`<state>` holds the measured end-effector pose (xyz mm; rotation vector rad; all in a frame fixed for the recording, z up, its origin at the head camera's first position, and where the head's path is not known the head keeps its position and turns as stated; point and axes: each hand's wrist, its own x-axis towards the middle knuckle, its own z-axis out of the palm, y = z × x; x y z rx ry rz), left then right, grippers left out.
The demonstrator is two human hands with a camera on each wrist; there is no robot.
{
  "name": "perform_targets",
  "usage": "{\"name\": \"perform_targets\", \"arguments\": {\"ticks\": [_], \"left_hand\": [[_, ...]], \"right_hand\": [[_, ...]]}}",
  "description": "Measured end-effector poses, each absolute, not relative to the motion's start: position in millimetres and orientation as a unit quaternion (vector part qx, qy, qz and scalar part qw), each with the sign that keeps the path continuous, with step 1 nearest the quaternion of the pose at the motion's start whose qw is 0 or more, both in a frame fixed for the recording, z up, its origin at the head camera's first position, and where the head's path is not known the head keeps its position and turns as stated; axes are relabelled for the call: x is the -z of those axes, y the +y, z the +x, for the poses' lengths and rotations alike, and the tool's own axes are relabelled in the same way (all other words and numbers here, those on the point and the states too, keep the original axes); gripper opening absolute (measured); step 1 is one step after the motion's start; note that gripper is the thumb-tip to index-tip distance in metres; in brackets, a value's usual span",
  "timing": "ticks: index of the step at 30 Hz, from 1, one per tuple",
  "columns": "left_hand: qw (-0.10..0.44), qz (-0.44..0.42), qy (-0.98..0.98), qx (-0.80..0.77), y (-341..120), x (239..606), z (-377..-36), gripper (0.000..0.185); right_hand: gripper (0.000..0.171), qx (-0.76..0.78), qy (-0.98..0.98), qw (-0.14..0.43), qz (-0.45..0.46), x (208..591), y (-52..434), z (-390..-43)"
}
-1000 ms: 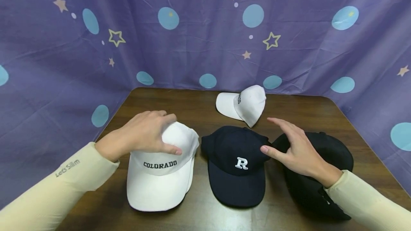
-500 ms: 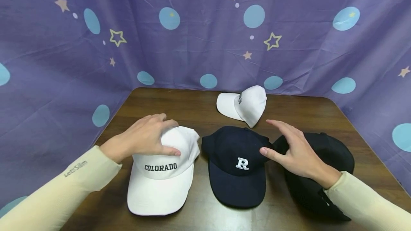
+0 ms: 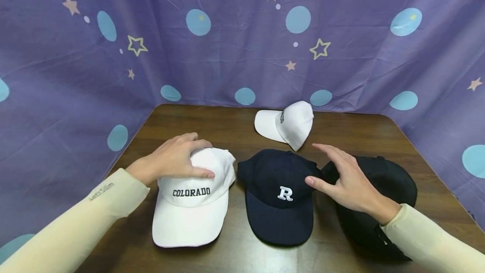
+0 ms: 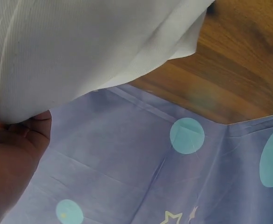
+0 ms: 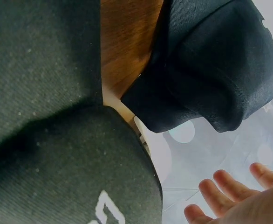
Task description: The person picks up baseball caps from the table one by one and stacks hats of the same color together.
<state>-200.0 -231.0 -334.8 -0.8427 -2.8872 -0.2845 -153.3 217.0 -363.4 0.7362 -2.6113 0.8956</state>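
Note:
My left hand (image 3: pixel 172 157) grips the crown of a white baseball cap (image 3: pixel 191 224) lettered COLORADO, with its brim towards me. In the left wrist view, curled fingers (image 4: pixel 41 128) pinch the top of that white cap (image 4: pixel 90 46). A navy baseball cap (image 3: pixel 280 224) with a white R lies beside it, brim also towards me. My right hand (image 3: pixel 346 180) is held above the space between the navy cap and a black cap (image 3: pixel 392 180), thumb and fingers spread, nothing held. The right wrist view has the black cap (image 5: pixel 71 158) close up and the navy cap (image 5: pixel 211 70) beyond.
Another white COLORADO cap (image 3: pixel 297 123) lies at the back, brim pointing left. All the caps are on a brown wooden table (image 3: pixel 212 121). A purple curtain (image 3: pixel 242 54) with stars and blue spots hangs behind and along both sides.
The white cap in my left hand has shifted slightly, first towards me, then back and a little right. My right hand has barely moved. The other caps lie as before.

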Motion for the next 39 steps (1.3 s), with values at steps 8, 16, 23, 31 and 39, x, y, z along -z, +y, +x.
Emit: {"name": "perform_targets", "arguments": {"ticks": [8,16,23,31,39], "left_hand": [[0.06,-0.281,-0.953,0.091,-232.0,336.2,-203.6,0.082],[0.079,-0.28,-0.952,0.091,-233.5,332.8,-199.4,0.079],[0.104,-0.288,-0.947,0.098,-234.7,331.5,-198.6,0.077],[0.126,-0.293,-0.942,0.103,-237.0,329.3,-197.0,0.076],[0.151,-0.301,-0.935,0.114,-236.5,327.9,-194.1,0.071]], "right_hand": [[0.079,-0.307,-0.907,0.137,0.254,364.5,216.7,-153.7],[0.072,-0.302,-0.907,0.142,0.257,360.1,216.5,-156.2],[0.069,-0.294,-0.91,0.139,0.257,356.4,214.9,-161.3],[0.069,-0.292,-0.914,0.131,0.25,349.9,212.5,-167.9],[0.064,-0.283,-0.921,0.12,0.24,336.9,209.0,-181.2]]}}
